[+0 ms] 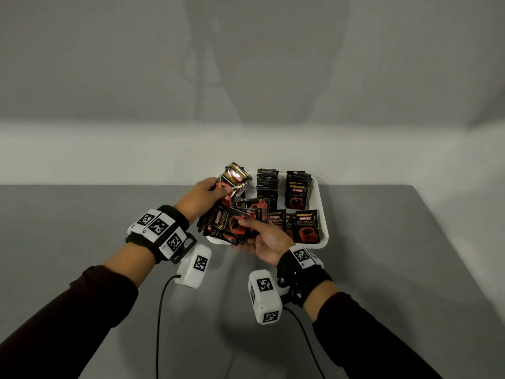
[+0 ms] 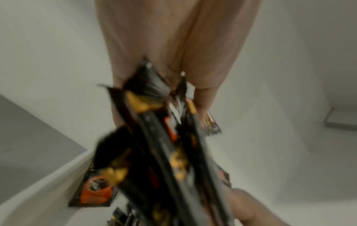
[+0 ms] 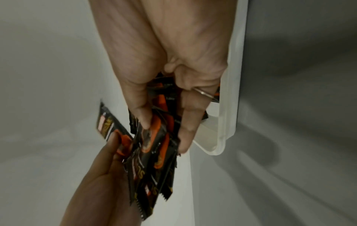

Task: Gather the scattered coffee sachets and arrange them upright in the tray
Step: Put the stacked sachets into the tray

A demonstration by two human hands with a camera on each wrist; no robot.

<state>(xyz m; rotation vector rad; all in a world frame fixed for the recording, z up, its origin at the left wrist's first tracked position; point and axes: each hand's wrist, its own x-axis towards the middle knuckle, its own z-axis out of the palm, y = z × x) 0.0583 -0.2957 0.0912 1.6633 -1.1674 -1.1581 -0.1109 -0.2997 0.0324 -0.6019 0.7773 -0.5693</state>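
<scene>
A: While the right hand (image 1: 266, 239) hovers at the near edge of the tray (image 1: 323, 214), what is it grasping?

B: A messy bunch of sachets (image 1: 235, 222). They are black with an orange cup on them. The thumb lies on top and the fingers curl under, so the bunch is pinched tight. In the right wrist view the same hand (image 3: 164, 64) wears a thin ring (image 3: 203, 93), and the bunch (image 3: 152, 146) fans out below it.

A: And the left hand (image 1: 203, 196)?

B: It is grasping a smaller bunch (image 1: 235, 177), lifted over the far left part of the tray. That bunch is blurry, so I think it is a few packets, but I cannot count them. The left wrist view shows the hand (image 2: 173, 45) with dark packets (image 2: 158, 137) sticking out past the fingers, also very blurry.

A: Do the two bunches touch?

B: They sit very near each other. In the right wrist view the left hand (image 3: 104, 175) touches the edge of the big bunch.

A: Where are the other sachets?

B: In the white tray. Two upright rows (image 1: 282, 187) stand at the far side. More packets (image 1: 300, 224) stand at the near right side, faces toward us.

A: And the tray?

B: It sits on the grey bench (image 1: 396, 269), close to the pale wall (image 1: 246, 77). Both wrists wear black bands with white tags (image 1: 158, 228).
</scene>
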